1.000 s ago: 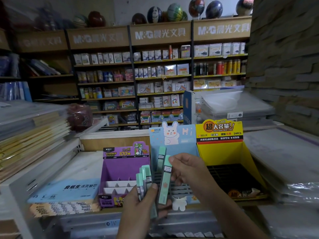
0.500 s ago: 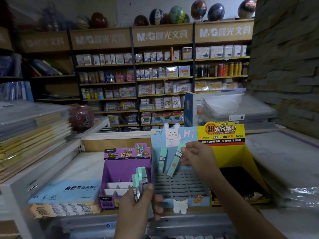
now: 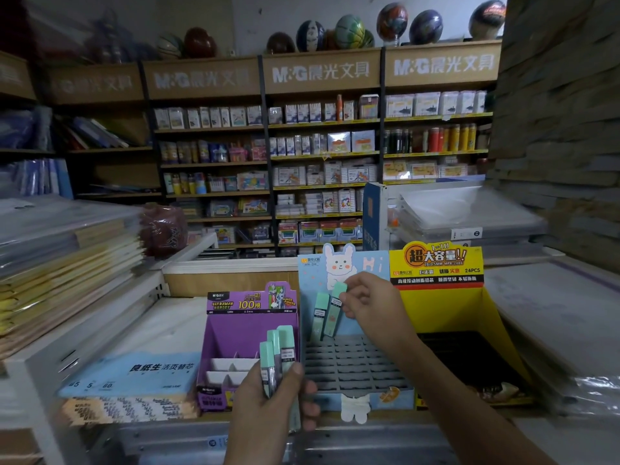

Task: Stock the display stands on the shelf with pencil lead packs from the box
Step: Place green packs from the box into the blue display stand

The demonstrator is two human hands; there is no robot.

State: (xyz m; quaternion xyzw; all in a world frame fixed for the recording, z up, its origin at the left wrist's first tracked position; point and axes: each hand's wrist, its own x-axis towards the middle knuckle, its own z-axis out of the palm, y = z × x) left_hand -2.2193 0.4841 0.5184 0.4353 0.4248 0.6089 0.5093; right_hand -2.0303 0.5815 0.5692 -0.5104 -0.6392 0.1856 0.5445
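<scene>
Barely begun, I'd say: one mint pack stands at eleven o'clock in the blue stand. The right hand pinches a second pack just beside it. The left hand clutches spare packs; most slots look unfilled.

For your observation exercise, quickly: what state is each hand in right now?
Left hand: closed around several mint-green pencil lead packs.
Right hand: pinching the top of a single pack at the blue rabbit display stand.
</scene>
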